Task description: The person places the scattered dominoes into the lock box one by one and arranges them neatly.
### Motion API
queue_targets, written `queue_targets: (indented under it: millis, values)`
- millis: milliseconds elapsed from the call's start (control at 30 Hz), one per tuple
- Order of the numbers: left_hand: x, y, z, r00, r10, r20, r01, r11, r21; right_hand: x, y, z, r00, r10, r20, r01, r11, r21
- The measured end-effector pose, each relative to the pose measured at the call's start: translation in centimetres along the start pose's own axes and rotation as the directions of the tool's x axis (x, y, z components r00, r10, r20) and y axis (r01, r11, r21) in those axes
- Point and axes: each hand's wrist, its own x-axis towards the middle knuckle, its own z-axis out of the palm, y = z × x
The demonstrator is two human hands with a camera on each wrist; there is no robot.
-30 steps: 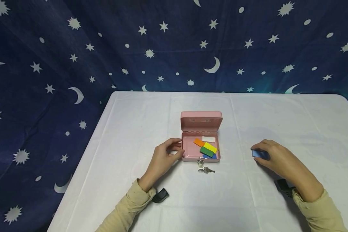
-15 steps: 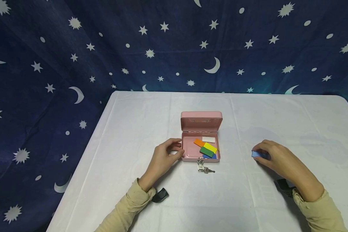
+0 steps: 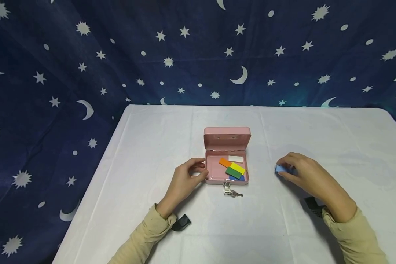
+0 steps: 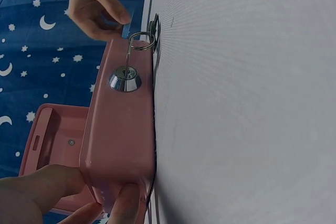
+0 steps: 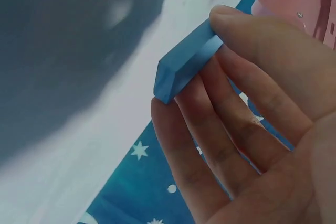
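A pink metal cash box [image 3: 208, 176] stands with its lid [image 3: 227, 138] raised. Inside lie thin rectangular blocks: orange [image 3: 224, 162], yellow [image 3: 238, 168], green [image 3: 233, 173], white [image 3: 235, 158] and dark blue [image 3: 237, 178], partly under the green one. My left hand [image 3: 187, 175] rests against the box's left side, thumb at the rim and fingers at the outer wall. To the right of the box, my right hand [image 3: 304, 173] pinches a light blue block [image 5: 186, 59] between thumb and fingertips, just over the table.
A key ring with keys [image 3: 233, 193] hangs from the lock [image 4: 125, 79] on the box's front. White cloth covers the table [image 3: 151, 139]. Behind it hangs a dark blue curtain [image 3: 198, 47] with stars and moons. Black straps [image 3: 181, 223] sit at both wrists.
My right hand has moved left and slightly away from me with the light blue block, closer to the box. The left hand stays at the box, and the head view has shifted slightly.
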Motion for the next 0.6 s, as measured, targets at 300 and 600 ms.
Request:
queue_targets:
  millis: [300, 600]
  values:
    - [0.0, 0.0, 0.1, 1.000, 0.002, 0.004, -0.002, 1.000, 0.003, 1.7, -1.5, -0.4, 0.998, 0.011, 0.055, -0.013, 0.999, 0.037]
    - [-0.1, 0.0, 0.0, 1.000, -0.002, 0.001, 0.002, 1.000, 0.005, 3.1, -3.2, -0.1, 0.998, -0.004, 0.063, 0.000, 0.998, 0.063]
